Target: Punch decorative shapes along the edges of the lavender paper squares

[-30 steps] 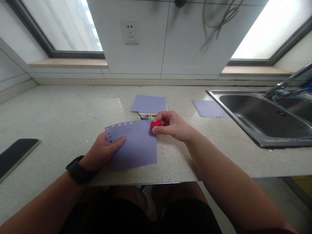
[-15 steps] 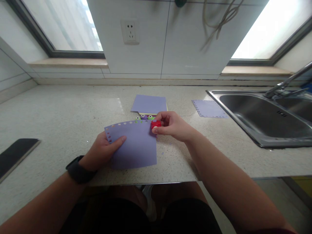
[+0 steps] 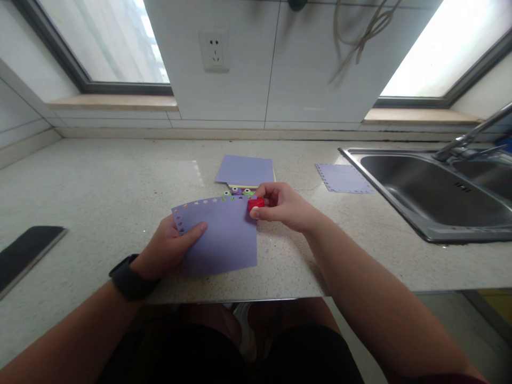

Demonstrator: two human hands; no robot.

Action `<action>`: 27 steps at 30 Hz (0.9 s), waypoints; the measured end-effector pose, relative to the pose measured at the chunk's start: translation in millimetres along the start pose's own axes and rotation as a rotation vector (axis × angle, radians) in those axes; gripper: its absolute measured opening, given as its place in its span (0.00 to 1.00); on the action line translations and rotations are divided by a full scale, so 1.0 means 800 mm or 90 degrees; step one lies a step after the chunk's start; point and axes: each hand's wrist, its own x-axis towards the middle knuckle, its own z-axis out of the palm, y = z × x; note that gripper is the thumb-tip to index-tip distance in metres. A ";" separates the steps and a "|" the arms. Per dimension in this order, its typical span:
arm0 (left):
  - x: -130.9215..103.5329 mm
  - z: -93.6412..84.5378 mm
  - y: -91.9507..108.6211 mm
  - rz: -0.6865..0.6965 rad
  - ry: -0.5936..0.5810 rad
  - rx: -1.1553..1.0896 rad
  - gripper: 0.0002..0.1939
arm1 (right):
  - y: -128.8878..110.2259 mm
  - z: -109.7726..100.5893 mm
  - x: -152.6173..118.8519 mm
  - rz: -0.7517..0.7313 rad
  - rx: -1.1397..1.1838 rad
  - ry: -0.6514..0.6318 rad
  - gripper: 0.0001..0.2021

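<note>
My left hand [image 3: 174, 242] grips the left side of a purple sheet of paper [image 3: 224, 237], thumb on top and fingers hidden beneath. Small shaped holes run along the sheet's top edge and upper left edge. At its upper right corner my right hand [image 3: 278, 205] pinches a red craft punch [image 3: 256, 204] between thumb and fingers, the paper's edge at the punch. Just behind the sheet, green and purple figures with googly eyes [image 3: 235, 191] peek out, mostly covered. Tiny paper bits lie on the counter below the punch.
A stack of purple and pale paper [image 3: 246, 170] lies behind the hands. Near the steel sink [image 3: 424, 213] rests another purple sheet [image 3: 344, 178] with punched edges. A dark phone-like slab or notebook [image 3: 28, 253] lies at far left. The counter's front edge is close to my lap.
The lower edge of the purple sheet has lifted slightly. Both hands hold almost the same places, with the red punch still at the upper right corner.
</note>
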 end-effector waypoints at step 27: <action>0.002 -0.003 -0.004 0.010 -0.017 0.012 0.25 | -0.008 0.005 -0.002 -0.001 -0.009 0.011 0.17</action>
